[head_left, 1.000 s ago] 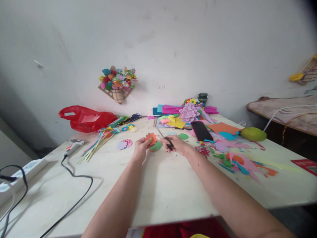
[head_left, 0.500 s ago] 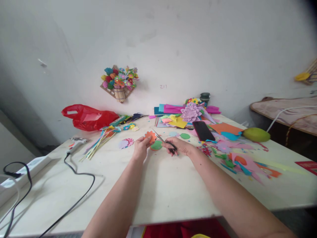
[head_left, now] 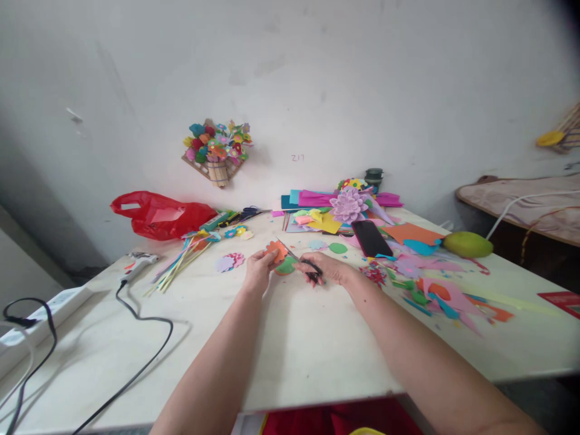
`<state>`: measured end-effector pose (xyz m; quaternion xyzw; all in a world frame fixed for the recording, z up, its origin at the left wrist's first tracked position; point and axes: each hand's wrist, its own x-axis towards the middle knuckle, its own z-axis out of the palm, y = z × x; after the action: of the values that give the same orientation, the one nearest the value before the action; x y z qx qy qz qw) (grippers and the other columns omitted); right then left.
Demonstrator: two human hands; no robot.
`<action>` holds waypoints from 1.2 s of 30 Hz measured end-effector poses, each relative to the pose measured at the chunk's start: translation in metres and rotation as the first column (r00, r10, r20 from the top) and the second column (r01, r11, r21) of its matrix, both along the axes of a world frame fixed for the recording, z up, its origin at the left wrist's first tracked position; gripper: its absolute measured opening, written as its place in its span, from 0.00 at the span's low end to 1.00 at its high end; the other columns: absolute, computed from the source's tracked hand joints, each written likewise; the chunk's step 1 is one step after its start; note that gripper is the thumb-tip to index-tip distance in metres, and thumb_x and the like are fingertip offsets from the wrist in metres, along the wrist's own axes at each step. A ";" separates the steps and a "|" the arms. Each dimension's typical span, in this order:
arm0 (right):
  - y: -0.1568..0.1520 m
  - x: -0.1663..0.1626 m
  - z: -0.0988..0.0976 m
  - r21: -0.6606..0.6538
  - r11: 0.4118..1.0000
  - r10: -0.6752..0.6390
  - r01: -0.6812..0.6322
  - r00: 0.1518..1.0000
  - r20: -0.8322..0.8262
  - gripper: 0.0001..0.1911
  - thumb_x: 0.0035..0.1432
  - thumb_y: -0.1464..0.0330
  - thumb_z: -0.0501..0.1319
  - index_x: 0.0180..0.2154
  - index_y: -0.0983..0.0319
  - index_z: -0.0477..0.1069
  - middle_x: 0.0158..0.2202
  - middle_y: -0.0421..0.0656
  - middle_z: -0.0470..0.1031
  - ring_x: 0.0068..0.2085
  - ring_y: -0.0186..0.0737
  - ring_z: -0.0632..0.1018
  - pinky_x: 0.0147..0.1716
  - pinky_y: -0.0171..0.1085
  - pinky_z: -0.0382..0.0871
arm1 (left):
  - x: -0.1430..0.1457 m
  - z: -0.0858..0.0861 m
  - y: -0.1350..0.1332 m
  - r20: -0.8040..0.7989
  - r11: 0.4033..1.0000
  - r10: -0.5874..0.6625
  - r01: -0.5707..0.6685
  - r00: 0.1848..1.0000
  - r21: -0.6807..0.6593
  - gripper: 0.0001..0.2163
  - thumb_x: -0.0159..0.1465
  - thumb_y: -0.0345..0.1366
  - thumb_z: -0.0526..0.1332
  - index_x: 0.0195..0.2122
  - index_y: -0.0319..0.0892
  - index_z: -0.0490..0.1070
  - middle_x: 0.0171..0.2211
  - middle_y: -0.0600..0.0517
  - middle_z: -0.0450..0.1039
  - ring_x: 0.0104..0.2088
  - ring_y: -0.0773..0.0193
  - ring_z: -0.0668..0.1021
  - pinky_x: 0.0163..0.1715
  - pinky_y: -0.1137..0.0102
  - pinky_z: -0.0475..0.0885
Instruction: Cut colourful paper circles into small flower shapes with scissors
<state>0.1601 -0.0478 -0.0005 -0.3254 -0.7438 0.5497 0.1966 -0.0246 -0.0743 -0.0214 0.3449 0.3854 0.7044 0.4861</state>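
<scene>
My left hand (head_left: 260, 269) pinches an orange flower cutout (head_left: 275, 249) with a scalloped edge, holding it above the table. Black-handled scissors (head_left: 310, 267) are in my right hand (head_left: 327, 267), their blades pointing up and left against the cutout's right edge. A green round cutout (head_left: 286, 266) lies on the table just below, between both hands. Further back, a second green disc (head_left: 338, 248) lies beside a pale blue cutout (head_left: 317, 244). To the left of my left hand rests a small pile of lilac and pink flower cutouts (head_left: 229, 263).
At left lie a glue gun (head_left: 141, 263), its black cord, a white power strip (head_left: 45, 314) and a red plastic bag (head_left: 163, 215). On the right are a phone (head_left: 372, 239), coloured scraps (head_left: 446, 293), and a green fruit-like object (head_left: 467, 244). Craft sheets (head_left: 312, 199) lie at the back.
The scissors have shifted slightly left, bringing their blades onto the edge of the orange flower cutout. My left hand keeps its hold on it.
</scene>
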 end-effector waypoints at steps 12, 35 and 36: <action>0.001 -0.002 -0.003 0.008 1.000 -0.021 0.021 1.000 -0.009 0.18 0.53 0.54 0.59 0.28 0.62 0.61 0.19 0.37 0.68 0.16 0.28 0.69 0.10 0.26 0.53 | 0.003 0.001 -0.001 0.002 1.000 -0.014 0.014 1.000 0.009 0.12 0.39 0.35 0.72 0.22 0.35 0.74 0.23 0.49 0.75 0.24 0.67 0.76 0.31 0.72 0.71; 0.002 -0.002 -0.004 0.019 1.000 -0.021 0.021 1.000 0.002 0.18 0.54 0.54 0.58 0.28 0.62 0.61 0.19 0.36 0.68 0.16 0.27 0.68 0.11 0.26 0.52 | 0.003 0.002 -0.001 -0.022 1.000 -0.007 0.007 1.000 0.000 0.12 0.39 0.35 0.72 0.21 0.36 0.73 0.21 0.51 0.74 0.23 0.67 0.75 0.31 0.70 0.71; 0.001 -0.002 -0.004 0.017 1.000 -0.024 0.024 1.000 0.002 0.18 0.54 0.54 0.58 0.28 0.62 0.61 0.19 0.36 0.68 0.16 0.27 0.68 0.11 0.26 0.52 | 0.003 0.002 -0.001 -0.019 1.000 -0.007 0.007 1.000 0.002 0.12 0.39 0.35 0.72 0.20 0.36 0.73 0.21 0.51 0.74 0.23 0.67 0.75 0.31 0.70 0.71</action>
<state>0.1577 -0.0467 -0.0044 -0.3330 -0.7448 0.5406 0.2053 -0.0215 -0.0757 -0.0193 0.3534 0.3881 0.6997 0.4846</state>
